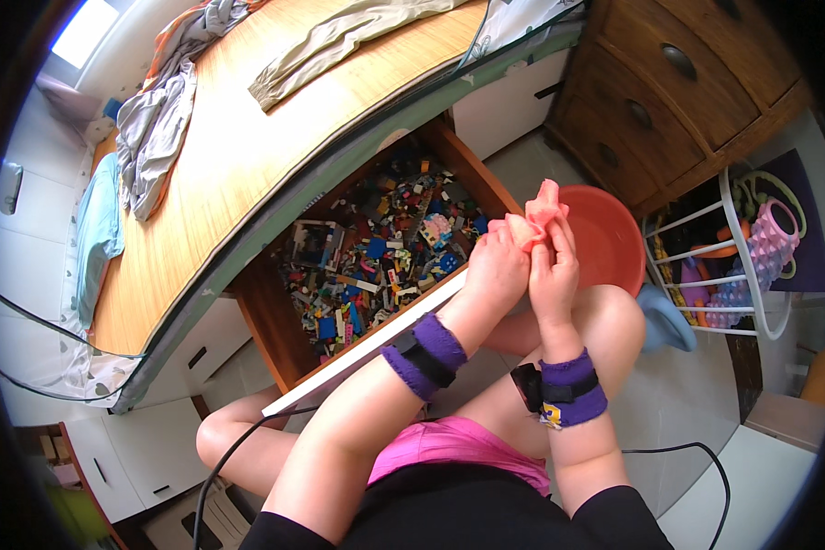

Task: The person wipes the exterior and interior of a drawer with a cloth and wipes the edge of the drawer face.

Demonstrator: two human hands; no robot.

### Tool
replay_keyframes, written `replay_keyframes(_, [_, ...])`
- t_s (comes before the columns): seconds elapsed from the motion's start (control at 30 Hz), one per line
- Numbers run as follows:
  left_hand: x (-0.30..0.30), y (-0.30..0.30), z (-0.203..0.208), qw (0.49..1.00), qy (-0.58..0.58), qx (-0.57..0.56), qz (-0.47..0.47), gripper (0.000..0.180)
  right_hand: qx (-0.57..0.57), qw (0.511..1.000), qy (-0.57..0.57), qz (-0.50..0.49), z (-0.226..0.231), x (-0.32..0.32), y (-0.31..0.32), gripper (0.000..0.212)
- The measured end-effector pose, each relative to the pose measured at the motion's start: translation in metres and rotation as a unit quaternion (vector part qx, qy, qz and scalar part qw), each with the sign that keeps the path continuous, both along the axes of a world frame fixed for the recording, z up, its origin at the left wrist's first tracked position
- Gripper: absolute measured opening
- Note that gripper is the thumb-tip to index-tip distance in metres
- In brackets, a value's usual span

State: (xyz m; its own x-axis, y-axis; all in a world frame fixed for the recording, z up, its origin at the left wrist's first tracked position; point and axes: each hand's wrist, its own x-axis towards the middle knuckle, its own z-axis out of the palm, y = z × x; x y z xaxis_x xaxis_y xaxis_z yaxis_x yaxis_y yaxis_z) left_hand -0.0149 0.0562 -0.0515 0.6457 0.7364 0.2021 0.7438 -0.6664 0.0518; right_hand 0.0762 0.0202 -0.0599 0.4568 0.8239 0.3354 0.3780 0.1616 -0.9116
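Note:
Both my hands are held close together in front of me, over the drawer's right front corner and the near side of a red basin (605,240). Between them is a bunched coral-pink cloth (545,203), its upper end sticking up past my fingers. My left hand (497,268) is closed around its lower left part. My right hand (555,261) grips it from the right, fingers pointing up. Just left of my hands, an open wooden drawer (270,325) with a white front is filled with many small coloured toy bricks (376,266).
Above the drawer is a bed (275,137) with a mat and several clothes. A dark wooden chest of drawers (669,82) stands at the upper right. A white wire rack (706,302) holds massage rollers, beside a blue plastic item (662,321). Black cables (220,477) run near my arms.

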Motion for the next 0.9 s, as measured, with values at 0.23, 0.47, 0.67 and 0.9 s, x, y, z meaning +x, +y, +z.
replay_keyframes(0.23, [-0.053,-0.020,0.006,0.999,0.018,0.001,-0.030,0.043,0.006,0.998,-0.062,-0.016,-0.002,-0.034,-0.021,0.024])
replay_keyframes(0.47, [-0.100,-0.041,0.041,0.970,-0.039,-0.238,-0.001,0.046,-0.070,0.979,0.194,0.002,-0.042,-0.086,-0.056,0.020])
replay_keyframes(0.67, [-0.092,-0.018,0.049,0.930,-0.078,-0.358,-0.020,0.045,-0.055,0.947,0.314,-0.038,-0.045,-0.088,-0.045,0.026])
replay_keyframes(0.9, [-0.017,0.022,0.045,0.898,-0.128,-0.421,-0.013,0.048,-0.052,0.954,0.284,-0.083,-0.029,-0.029,-0.002,0.029])
